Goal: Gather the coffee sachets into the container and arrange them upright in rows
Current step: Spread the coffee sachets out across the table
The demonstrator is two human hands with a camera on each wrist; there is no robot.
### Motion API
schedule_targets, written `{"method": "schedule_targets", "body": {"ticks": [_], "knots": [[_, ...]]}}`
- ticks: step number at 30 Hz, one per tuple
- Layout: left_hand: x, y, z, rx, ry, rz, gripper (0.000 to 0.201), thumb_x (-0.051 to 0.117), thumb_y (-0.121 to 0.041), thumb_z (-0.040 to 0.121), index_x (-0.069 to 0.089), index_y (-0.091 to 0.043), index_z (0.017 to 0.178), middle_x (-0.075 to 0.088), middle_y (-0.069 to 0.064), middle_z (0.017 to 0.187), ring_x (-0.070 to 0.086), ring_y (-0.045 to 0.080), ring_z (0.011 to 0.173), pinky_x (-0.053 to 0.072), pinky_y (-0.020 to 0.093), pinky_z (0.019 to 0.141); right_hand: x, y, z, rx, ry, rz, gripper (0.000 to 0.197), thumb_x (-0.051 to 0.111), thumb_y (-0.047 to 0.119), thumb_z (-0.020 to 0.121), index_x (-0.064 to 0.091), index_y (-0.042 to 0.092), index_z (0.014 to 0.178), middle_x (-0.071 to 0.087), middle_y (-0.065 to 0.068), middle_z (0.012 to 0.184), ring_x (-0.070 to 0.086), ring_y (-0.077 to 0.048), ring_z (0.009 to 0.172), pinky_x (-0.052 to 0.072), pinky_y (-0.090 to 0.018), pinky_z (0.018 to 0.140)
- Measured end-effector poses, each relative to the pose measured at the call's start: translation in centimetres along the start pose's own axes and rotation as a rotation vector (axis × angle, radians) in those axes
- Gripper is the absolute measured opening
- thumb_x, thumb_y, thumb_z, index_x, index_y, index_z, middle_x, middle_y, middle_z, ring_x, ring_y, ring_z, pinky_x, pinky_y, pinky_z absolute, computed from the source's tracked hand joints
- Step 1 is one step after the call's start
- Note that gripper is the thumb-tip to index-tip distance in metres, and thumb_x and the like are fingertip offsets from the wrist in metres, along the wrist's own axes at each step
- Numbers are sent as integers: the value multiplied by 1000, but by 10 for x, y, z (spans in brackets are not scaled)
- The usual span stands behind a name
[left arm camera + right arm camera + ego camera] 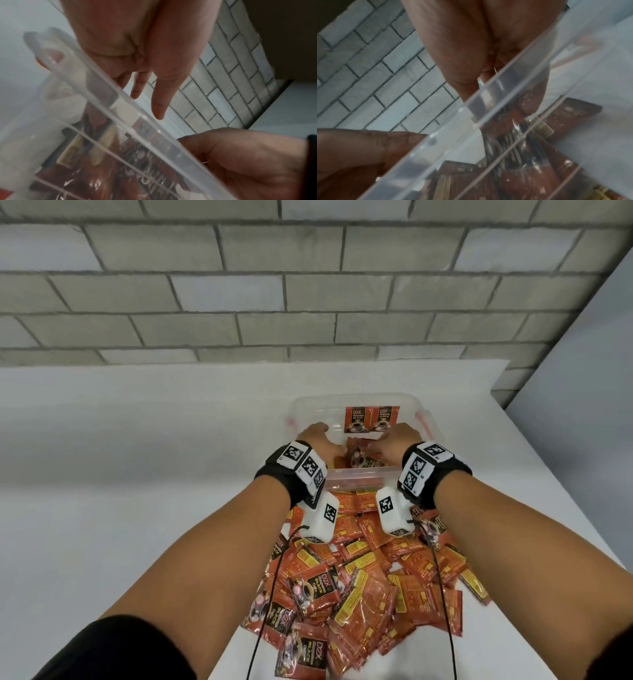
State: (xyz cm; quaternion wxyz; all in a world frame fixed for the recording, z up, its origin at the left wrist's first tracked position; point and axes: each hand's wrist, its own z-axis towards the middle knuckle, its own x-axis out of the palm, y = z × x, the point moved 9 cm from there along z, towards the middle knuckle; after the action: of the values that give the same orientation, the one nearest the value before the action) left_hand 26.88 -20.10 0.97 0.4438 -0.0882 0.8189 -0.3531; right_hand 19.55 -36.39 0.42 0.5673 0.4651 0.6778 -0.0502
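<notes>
Container [356, 400]: a see-through plastic box with a thick rim and pinkish-red clips on its short sides. It sits on the white table [137, 457], close to the brick wall [308, 285].

Standing sachets [371, 419]: two sachets stand up side by side against the far wall of the box. They are orange-red with a black label that reads "D2X" and "BLACK", and a picture of a coffee cup.

Sachets in the box [358, 458]: a few more lie flat or tipped on the bottom, between the two hands. Through the clear wall in the wrist views they look dark red and shiny.

Pile of sachets [370, 583]: a big heap lies on the table just in front of the box. Some show the black label side, some show the back with yellow boxes of tiny print.

Left hand [317, 438]: it reaches down inside the box on the left. The left wrist view shows the thumb and a finger straight and pointing down, holding nothing.

Right hand [399, 441]: it reaches inside the box on the right, down by the sachets on the bottom. I cannot tell if its fingers pinch one or only touch.
</notes>
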Motion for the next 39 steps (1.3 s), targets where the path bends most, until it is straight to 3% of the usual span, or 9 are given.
{"method": "schedule_targets", "body": {"ticks": [4,6,9,12,14,19,28,34,39], "knots": [[-18,-2,-18,91,-16,-83,60,56,-33,93,34,-15,146,38,8,149,45,25,130,40,34,106,-13,1,-16,-76,-62,-6,43,58,32,90,58,7,125,55,-10,133,56,-25,115,39,-23,85],[-34,6,-38,105,-40,-300,42,58,-28,93,50,-17,132,59,10,126,60,24,107,52,37,90,-25,4,-36,-163,-162,61,38,56,28,92,57,12,126,56,-6,131,52,-21,118,33,-19,86],[-61,35,-72,91,-151,-495,5,58,-21,93,61,-19,97,68,6,87,60,18,66,47,27,56,-33,8,-81,-324,-252,215,16,58,18,91,63,16,106,64,3,98,58,-14,98,40,-10,83],[-53,76,-85,-20,-148,-333,9,56,-22,93,61,-16,89,64,5,83,53,15,62,42,24,50,7,12,-110,-404,-29,27,13,56,20,93,63,19,104,63,5,97,57,-6,73,43,-12,61],[-28,94,-83,-117,-19,-185,15,57,-26,93,61,-14,100,64,7,93,57,17,70,47,24,52,37,7,-108,-412,88,-185,25,52,22,94,60,26,118,65,1,109,59,-7,75,49,-19,68],[5,98,-60,-152,36,128,52,56,-27,94,42,-16,142,42,8,146,48,25,127,43,33,103,78,-2,-92,-359,194,-529,45,48,11,90,53,33,127,45,3,143,54,-20,115,49,-36,89],[35,101,-46,-180,21,354,37,63,-25,86,52,-18,121,49,10,120,58,27,102,49,33,84,76,-16,-98,-353,29,-484,27,48,36,95,70,19,91,57,-4,117,54,-22,102,48,-40,90],[21,97,-47,-146,10,437,48,71,-40,79,50,-18,117,51,10,118,49,30,111,46,37,90,68,-31,-92,-198,-35,-487,44,52,41,92,45,16,128,55,-12,121,49,-32,116,45,-45,96],[13,91,-54,-54,50,311,28,71,-32,82,47,-19,83,57,4,95,54,22,91,44,31,75,63,-42,-85,-100,-88,-446,57,60,34,88,34,23,137,48,-13,129,46,-34,120,39,-45,100]]}}
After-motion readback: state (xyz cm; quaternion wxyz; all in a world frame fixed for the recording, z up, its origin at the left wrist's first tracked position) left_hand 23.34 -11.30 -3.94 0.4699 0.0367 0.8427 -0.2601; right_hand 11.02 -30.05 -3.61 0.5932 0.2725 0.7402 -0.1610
